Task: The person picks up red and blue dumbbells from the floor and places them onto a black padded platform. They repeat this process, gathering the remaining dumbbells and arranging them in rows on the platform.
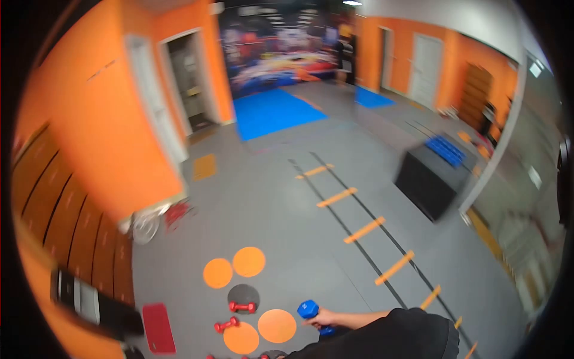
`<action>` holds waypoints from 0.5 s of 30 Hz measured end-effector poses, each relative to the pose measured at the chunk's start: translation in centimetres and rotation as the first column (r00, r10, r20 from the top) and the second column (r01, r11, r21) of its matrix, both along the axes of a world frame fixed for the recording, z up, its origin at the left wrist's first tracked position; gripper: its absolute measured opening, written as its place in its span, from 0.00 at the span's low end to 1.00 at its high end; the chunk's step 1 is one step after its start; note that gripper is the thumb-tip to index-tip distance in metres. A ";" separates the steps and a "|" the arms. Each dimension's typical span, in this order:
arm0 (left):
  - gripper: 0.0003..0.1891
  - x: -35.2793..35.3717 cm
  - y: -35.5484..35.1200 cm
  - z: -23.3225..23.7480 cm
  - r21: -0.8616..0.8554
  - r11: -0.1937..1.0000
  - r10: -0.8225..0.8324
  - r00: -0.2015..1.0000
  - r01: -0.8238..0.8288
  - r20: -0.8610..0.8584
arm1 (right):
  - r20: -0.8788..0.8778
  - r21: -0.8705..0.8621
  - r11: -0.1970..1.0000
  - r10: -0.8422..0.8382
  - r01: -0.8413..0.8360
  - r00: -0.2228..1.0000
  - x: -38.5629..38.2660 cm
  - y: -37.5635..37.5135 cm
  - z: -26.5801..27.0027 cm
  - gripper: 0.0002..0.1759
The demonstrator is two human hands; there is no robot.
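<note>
I see the right hand (323, 318) wrapped around a chunky blue dumbbell (308, 309); left of it lies a flat orange circle (277, 326).

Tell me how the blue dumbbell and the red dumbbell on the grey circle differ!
The blue dumbbell is in the right hand; the red dumbbell lies on the grey circle. The blue one slants, while the red one points nearly sideways. The blue one looks bigger than the red one. Both have two chunky ends.

Orange walls (107, 119), a white door (426, 72) and a colourful mural (281, 51) edge grey flooring (269, 203).
</note>
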State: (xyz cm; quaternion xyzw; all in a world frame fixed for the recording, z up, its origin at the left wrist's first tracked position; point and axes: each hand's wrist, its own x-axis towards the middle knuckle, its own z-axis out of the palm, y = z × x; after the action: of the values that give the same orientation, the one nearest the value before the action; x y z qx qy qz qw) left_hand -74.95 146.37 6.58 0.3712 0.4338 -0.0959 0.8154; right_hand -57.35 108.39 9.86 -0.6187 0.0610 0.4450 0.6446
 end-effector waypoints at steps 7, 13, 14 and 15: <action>0.12 19.7 -18.3 -1.4 -0.049 0.785 -0.619 0.786 0.618 0.002 | -0.118 0.118 0.670 -0.724 0.733 0.680 -2.6 -24.8 -0.3 0.17; 0.09 33.0 -36.4 5.1 0.156 0.484 -0.870 0.454 0.861 0.194 | -0.351 0.273 0.114 -0.913 0.955 0.210 -5.7 -35.0 -0.6 0.18; 0.09 34.9 -38.8 4.7 0.157 0.426 -0.896 0.392 0.891 0.209 | -0.379 0.271 -0.003 -0.920 0.963 0.103 -5.9 -36.0 -0.8 0.18; 0.09 36.5 -40.9 4.2 0.145 0.406 -0.904 0.374 0.902 0.206 | -0.418 0.272 -0.053 -0.906 0.961 0.068 -6.0 -36.7 -1.8 0.18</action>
State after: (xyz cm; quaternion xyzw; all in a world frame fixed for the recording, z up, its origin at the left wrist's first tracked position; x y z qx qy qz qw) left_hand -38.40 105.43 10.78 0.5596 0.0542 -0.4748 0.6771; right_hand -63.33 71.71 8.06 -0.1958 0.3857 -0.0842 0.8977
